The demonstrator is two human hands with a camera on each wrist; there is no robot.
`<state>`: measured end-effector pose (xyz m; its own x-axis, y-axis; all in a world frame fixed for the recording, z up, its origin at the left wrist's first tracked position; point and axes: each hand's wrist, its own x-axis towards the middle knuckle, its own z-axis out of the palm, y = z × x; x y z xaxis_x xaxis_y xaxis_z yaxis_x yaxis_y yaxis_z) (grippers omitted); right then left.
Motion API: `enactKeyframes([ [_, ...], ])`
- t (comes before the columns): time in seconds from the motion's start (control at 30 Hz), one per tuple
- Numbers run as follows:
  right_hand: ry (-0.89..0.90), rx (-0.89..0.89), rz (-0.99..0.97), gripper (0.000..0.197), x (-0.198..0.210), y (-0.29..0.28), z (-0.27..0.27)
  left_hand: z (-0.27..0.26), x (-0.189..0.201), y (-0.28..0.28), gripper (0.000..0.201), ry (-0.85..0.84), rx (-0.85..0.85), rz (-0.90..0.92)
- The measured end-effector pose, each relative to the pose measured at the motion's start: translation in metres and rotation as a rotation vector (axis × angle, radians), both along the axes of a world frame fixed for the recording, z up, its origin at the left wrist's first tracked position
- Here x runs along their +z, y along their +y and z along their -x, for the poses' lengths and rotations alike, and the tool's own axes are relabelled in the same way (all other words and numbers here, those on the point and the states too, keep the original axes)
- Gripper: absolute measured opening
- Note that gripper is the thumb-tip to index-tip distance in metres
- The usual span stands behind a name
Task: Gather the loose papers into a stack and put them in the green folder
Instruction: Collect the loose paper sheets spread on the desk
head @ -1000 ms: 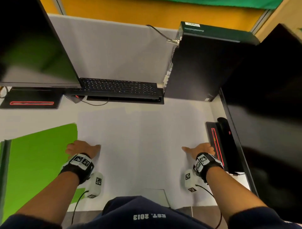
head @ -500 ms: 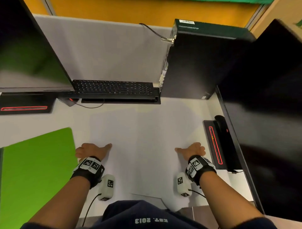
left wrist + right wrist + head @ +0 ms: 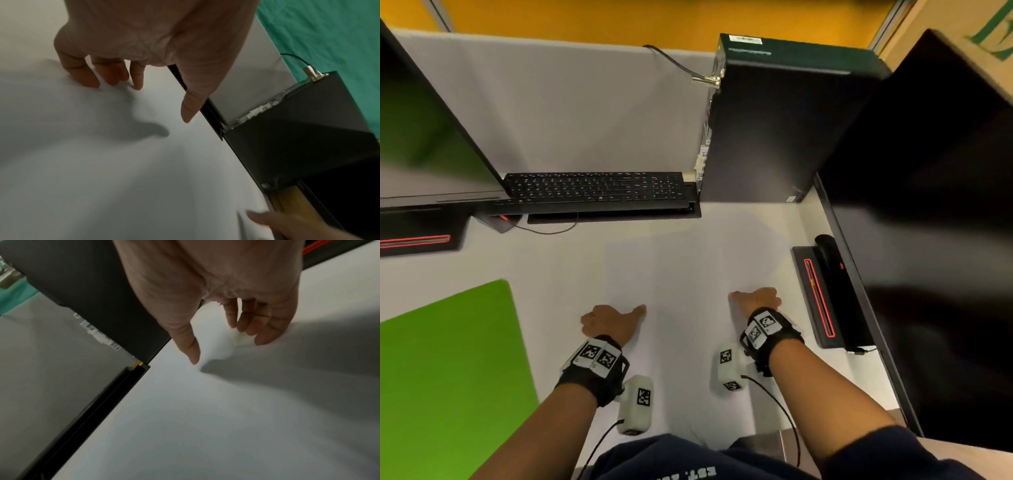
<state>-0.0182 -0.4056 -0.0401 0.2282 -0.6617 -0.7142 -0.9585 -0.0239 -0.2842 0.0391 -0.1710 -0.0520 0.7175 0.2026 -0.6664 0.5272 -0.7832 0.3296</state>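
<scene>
White papers (image 3: 688,281) lie mid-desk between both hands, long axis toward twelve; left hand (image 3: 610,322) presses curled fingertips (image 3: 90,79) on their left edge; right hand (image 3: 756,298) pinches the right edge; green folder (image 3: 448,359) sits at nine, nearer the left.

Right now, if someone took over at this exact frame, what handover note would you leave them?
Left hand: fingertips pressing down on the white papers, holding nothing.
Right hand: fingers curled, pinching up the papers' right edge.
Papers lie mid-desk between both hands, roughly overlapped.
Green folder lies flat at the left, apart from the papers.
Done: papers mostly gathered.
Left: square the stack, lift it, put it in the folder.
</scene>
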Motion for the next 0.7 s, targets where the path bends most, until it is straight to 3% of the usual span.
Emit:
enactKeyframes([
  [0.1, 0.009, 0.054, -0.019, 0.100, -0.004, 0.019, -0.006, 0.014, 0.003, -0.019, 0.102, 0.015, -0.055, 0.094],
  [0.17, -0.001, 0.033, -0.034, 0.099, -0.002, 0.019, -0.006, 0.018, 0.003, -0.019, 0.100, -0.011, 0.000, 0.110],
  [0.27, 0.019, -0.010, -0.022, 0.098, 0.005, 0.009, -0.004, 0.021, 0.004, -0.011, 0.101, -0.014, 0.105, 0.050],
  [0.37, 0.122, 0.100, 0.094, 0.095, 0.004, 0.016, 0.006, 0.028, 0.009, -0.017, 0.103, 0.046, 0.040, 0.011],
  [0.47, 0.113, 0.160, 0.144, 0.080, -0.004, 0.030, 0.015, 0.034, 0.014, -0.026, 0.102, 0.068, -0.003, 0.041],
  [0.6, 0.085, 0.138, 0.130, 0.087, 0.000, 0.027, 0.022, 0.028, 0.015, -0.006, 0.098, -0.041, 0.149, 0.007],
  [0.7, 0.093, 0.173, 0.138, 0.086, 0.001, 0.036, 0.031, 0.027, 0.014, 0.002, 0.098, -0.041, 0.137, -0.018],
])
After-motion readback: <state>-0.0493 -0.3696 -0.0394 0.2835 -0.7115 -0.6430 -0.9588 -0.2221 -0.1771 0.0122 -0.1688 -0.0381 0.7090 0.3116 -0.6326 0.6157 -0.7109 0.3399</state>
